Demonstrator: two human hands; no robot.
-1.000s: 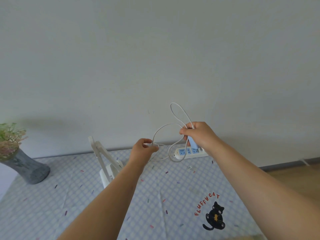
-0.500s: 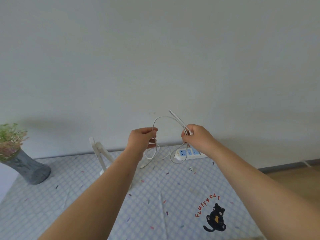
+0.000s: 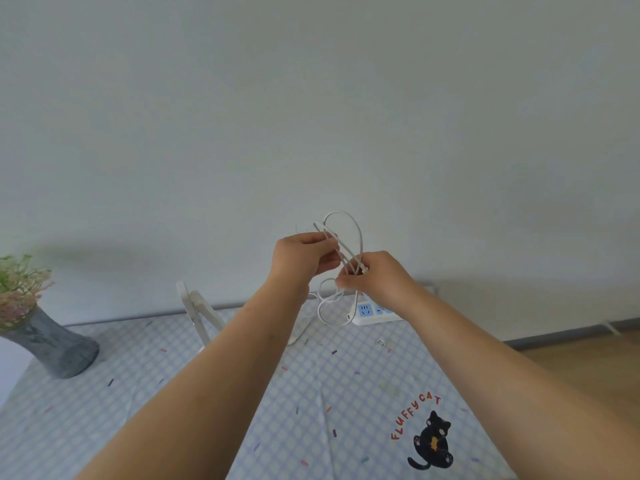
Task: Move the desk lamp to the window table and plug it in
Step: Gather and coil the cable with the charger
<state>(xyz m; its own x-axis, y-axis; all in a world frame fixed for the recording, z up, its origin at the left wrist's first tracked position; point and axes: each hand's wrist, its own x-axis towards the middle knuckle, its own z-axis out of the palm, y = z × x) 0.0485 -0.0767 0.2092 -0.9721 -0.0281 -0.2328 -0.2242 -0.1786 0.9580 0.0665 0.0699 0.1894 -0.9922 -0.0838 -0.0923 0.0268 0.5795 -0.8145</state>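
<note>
A folded white desk lamp (image 3: 197,311) stands on the table with the checked cloth (image 3: 145,362), partly hidden behind my left forearm. Its thin white cord (image 3: 353,230) is raised in loops above the table's far edge. My left hand (image 3: 301,259) pinches the looped strands from the left. My right hand (image 3: 377,277) grips the cord just below, almost touching the left hand. More cord hangs in a loop down to the cloth. A white and blue power strip (image 3: 369,311) lies by the wall under my right hand.
A grey vase (image 3: 48,344) with pink and green flowers stands at the table's left edge. A plain wall rises right behind the table. The cloth has a black cat print (image 3: 431,441) at the front right. Wooden floor shows to the right.
My left hand has risen from the table and closed in on my right hand. The cord loops have been drawn together and lifted higher.
</note>
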